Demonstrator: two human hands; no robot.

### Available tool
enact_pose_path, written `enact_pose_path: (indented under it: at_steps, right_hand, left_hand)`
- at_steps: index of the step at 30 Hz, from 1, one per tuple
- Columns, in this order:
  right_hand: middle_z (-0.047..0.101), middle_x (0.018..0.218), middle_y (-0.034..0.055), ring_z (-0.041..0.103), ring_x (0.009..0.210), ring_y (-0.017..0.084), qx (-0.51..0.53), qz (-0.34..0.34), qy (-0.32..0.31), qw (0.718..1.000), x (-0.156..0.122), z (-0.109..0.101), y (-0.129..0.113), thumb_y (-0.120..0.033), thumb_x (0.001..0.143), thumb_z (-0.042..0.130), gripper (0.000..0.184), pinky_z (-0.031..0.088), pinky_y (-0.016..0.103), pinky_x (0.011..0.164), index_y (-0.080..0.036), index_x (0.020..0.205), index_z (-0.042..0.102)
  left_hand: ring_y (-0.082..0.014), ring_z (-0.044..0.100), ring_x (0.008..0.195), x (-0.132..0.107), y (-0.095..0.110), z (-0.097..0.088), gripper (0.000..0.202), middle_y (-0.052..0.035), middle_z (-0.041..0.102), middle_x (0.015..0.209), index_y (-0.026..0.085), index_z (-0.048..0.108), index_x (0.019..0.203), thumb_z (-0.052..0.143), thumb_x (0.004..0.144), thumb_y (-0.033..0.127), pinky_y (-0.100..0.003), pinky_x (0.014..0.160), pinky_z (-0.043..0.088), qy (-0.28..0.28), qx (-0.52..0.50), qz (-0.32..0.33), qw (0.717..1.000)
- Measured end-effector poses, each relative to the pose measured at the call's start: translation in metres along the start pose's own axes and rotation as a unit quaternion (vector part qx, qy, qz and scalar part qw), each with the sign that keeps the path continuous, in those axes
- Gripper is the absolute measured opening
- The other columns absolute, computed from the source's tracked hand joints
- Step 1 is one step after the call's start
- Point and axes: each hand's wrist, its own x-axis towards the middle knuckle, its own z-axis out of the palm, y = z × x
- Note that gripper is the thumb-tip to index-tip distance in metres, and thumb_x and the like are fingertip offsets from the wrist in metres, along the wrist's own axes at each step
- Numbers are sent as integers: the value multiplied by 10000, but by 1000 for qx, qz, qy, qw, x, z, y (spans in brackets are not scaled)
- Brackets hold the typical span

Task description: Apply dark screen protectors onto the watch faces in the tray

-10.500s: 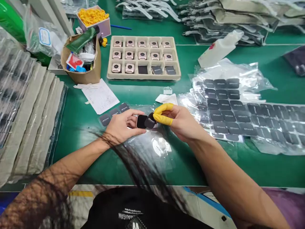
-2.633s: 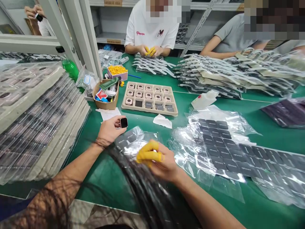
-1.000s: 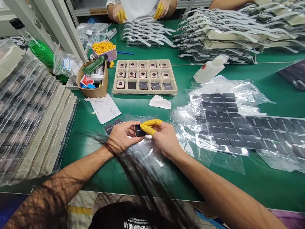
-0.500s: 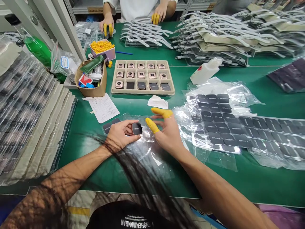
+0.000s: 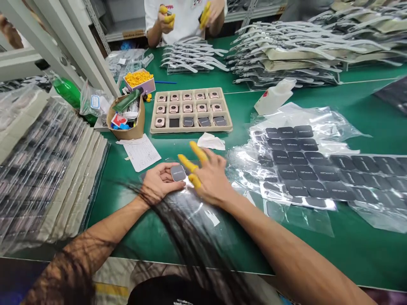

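Observation:
Between the thumb and fingers of my left hand, a small square smartwatch body is held with a dark printed film on its face. My right hand hovers just right of it, fingers apart, with yellow finger cots on its thumb and two fingers; nothing shows in it. A clear plastic sheet lies on the green table under both hands. Beyond them, a beige compartment tray holds pink watch bodies, with several dark-faced ones in its nearest row.
To the right lie sheets of dark square films on clear plastic. Stacked trays rise at left, beside a cardboard box of small items. A white bottle and piled watch straps stand farther back. A co-worker sits opposite.
My right hand has moved left and turned palm-down closer to the watch body. My left hand still holds it, now tilted differently. The co-worker's hands have lifted from the table.

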Motion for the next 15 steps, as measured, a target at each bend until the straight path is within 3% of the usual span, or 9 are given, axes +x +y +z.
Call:
enact_pose_path:
  at_steps: [2, 3, 5, 7, 8, 10, 11, 13, 15]
  right_hand:
    - [527, 1666, 191, 412, 1509, 429, 3, 81, 30, 996, 6, 1, 0, -490, 1132, 418, 486, 381, 610, 1097, -270, 1383, 771]
    - [549, 1644, 206, 441, 1480, 428, 13, 83, 35, 996, 8, 2, 0, -490, 1127, 443, 482, 385, 600, 1084, -249, 1381, 773]
    - [590, 1611, 203, 483, 1438, 420, 38, 25, 11, 999, 12, 3, 0, -488, 1108, 510, 454, 387, 586, 1073, -251, 1406, 758]
    - [633, 1572, 188, 505, 1414, 419, 53, -34, -34, 997, 14, 3, -1, -472, 1100, 539, 421, 389, 586, 1065, -275, 1398, 763]
    - [648, 1554, 187, 511, 1405, 421, 58, -44, -49, 996, 14, 3, -2, -467, 1103, 536, 413, 390, 588, 1062, -281, 1387, 770]
    - [661, 1533, 192, 521, 1385, 421, 66, -41, -59, 995, 15, 3, -2, -472, 1108, 524, 421, 399, 591, 1057, -285, 1393, 770]
    - [662, 1530, 197, 523, 1378, 421, 71, -39, -59, 995, 15, 2, -1, -478, 1109, 520, 431, 403, 592, 1056, -281, 1403, 765]
    - [663, 1527, 205, 528, 1366, 420, 78, -43, -60, 994, 15, 1, 0, -474, 1113, 506, 444, 414, 596, 1053, -268, 1413, 760]
    - [662, 1531, 207, 537, 1359, 421, 83, -49, -64, 993, 15, 1, 1, -470, 1118, 488, 454, 427, 605, 1047, -258, 1416, 758]
  left_hand:
    - [-200, 788, 898, -5, 8, -2, 667, -55, 807, 1002, 179, 751, 1118, 1055, 531, 264, -310, 869, 653, 33, -15, 21, 999]
    - [-203, 786, 922, -6, 14, -5, 683, -51, 803, 1039, 193, 745, 1142, 1057, 542, 290, -318, 887, 651, 43, -17, 34, 998]
    - [-217, 780, 956, -1, 30, -11, 710, -46, 789, 1079, 219, 729, 1201, 1052, 582, 350, -349, 914, 646, 37, 10, 57, 998]
    - [-239, 765, 1014, 20, 48, -17, 694, -65, 760, 1151, 225, 728, 1248, 1026, 646, 397, -392, 960, 634, 15, 101, 96, 990]
    - [-252, 747, 1070, 37, 58, -19, 662, -82, 731, 1218, 220, 739, 1257, 1009, 680, 403, -413, 998, 621, 12, 169, 131, 977]
    - [-293, 667, 1255, 79, 75, -21, 595, -122, 605, 1413, 211, 765, 1260, 984, 727, 357, -451, 1109, 566, 44, 321, 218, 921]
    - [-323, 581, 1382, 101, 82, -21, 583, -137, 559, 1448, 200, 770, 1259, 987, 730, 317, -475, 1188, 510, 63, 384, 231, 892]
    - [-359, 485, 1458, 140, 92, -20, 584, -149, 541, 1429, 163, 776, 1211, 1022, 705, 320, -541, 1301, 374, 69, 485, 197, 849]
    - [-371, 493, 1404, 164, 98, -21, 620, -165, 581, 1363, 115, 769, 1186, 1045, 681, 345, -600, 1308, 327, 67, 530, 177, 827]
